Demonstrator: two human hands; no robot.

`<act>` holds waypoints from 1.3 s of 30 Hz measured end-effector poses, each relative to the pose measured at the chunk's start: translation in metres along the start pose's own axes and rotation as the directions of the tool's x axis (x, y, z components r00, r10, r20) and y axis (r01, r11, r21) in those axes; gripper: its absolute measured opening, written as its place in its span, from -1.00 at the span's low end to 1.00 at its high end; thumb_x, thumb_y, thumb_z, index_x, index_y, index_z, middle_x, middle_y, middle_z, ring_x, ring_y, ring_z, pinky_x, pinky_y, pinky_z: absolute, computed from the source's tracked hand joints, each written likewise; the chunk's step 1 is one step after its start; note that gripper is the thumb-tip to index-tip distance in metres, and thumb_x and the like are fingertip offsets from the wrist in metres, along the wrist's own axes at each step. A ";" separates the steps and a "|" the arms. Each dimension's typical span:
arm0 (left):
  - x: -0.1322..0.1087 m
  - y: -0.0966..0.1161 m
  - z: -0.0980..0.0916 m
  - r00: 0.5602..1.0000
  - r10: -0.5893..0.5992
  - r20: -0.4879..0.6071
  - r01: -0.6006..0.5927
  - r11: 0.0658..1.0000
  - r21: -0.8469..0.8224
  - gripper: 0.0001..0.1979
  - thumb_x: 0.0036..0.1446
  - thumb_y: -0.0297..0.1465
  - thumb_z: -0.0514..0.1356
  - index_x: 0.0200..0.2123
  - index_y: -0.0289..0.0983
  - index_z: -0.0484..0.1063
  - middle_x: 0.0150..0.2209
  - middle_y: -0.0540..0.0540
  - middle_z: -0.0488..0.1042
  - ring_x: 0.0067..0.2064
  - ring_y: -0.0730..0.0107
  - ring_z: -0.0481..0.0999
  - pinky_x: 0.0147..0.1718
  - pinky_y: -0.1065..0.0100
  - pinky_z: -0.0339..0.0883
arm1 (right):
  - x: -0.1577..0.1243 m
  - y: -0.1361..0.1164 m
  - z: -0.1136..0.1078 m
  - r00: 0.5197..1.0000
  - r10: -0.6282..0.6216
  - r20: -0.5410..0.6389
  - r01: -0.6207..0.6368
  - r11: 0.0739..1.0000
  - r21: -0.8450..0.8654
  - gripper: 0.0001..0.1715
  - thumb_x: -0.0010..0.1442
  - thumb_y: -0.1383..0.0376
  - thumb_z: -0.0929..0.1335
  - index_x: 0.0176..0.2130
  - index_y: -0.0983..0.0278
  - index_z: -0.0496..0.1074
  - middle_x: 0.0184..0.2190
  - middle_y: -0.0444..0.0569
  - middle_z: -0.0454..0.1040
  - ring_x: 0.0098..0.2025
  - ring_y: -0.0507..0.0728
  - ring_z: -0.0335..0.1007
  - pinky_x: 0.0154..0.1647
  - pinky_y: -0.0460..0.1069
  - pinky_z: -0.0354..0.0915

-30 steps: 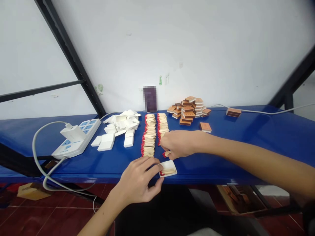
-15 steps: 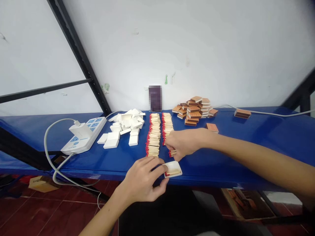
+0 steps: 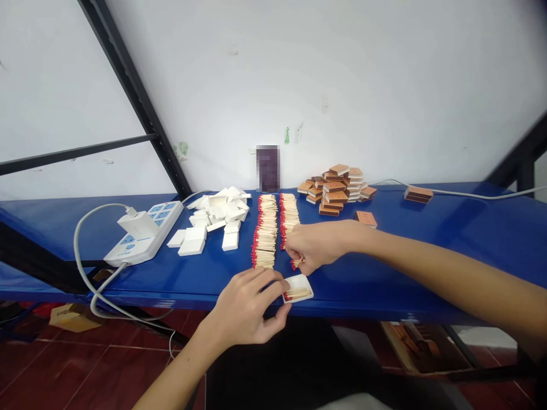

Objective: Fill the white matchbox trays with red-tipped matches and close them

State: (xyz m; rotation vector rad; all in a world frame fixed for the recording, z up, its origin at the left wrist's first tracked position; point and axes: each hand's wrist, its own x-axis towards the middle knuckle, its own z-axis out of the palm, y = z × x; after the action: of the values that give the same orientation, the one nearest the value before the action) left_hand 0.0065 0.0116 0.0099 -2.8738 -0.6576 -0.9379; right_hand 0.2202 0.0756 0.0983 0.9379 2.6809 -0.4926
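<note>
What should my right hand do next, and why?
I'd probably gather the few matches at your right hand and lay them in the tray: it sits close by, your left hand is on its left end, and bare white shows beside the matches inside.

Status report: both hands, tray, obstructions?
Left hand holding small white rectangular tray, red-headed wooden matches inside. Right hand pinching more matches beyond tray. Left fingers overlap tray's left end.
</note>
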 end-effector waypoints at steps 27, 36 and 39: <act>-0.002 0.000 -0.001 0.996 -0.092 0.017 0.092 0.995 -0.026 -0.82 0.18 -0.36 0.20 -0.19 -0.21 0.26 -0.27 -0.06 0.52 -0.27 0.26 0.53 -0.29 0.27 0.41 | 0.003 0.010 0.004 1.000 -0.021 -0.012 0.021 1.000 -0.015 -0.85 -0.04 0.32 0.38 -0.55 0.28 0.32 -0.63 -0.21 0.22 -0.54 0.00 0.03 -0.51 -0.02 -0.09; -0.002 0.000 -0.001 0.995 -0.098 0.010 0.098 0.995 -0.035 -0.84 0.18 -0.37 0.19 -0.21 -0.21 0.25 -0.28 -0.06 0.53 -0.29 0.27 0.54 -0.29 0.28 0.42 | 0.002 0.010 0.000 1.000 -0.025 0.005 0.025 0.999 0.020 -0.89 -0.05 0.31 0.38 -0.52 0.29 0.35 -0.57 -0.19 0.30 -0.50 0.00 0.11 -0.49 -0.05 -0.02; -0.002 0.000 -0.001 0.995 -0.099 0.009 0.099 0.995 -0.033 -0.84 0.18 -0.37 0.20 -0.20 -0.21 0.26 -0.28 -0.07 0.53 -0.27 0.26 0.56 -0.28 0.28 0.42 | 0.000 0.013 -0.004 1.000 -0.027 -0.016 0.027 0.999 0.035 -0.90 -0.06 0.31 0.38 -0.49 0.30 0.37 -0.55 -0.19 0.32 -0.50 0.00 0.14 -0.49 -0.06 0.00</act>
State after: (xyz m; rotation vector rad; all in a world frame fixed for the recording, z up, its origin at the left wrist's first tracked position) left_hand 0.0046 0.0106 0.0096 -2.8988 -0.7992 -0.9601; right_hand 0.2277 0.0867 0.0991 0.9195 2.7107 -0.5415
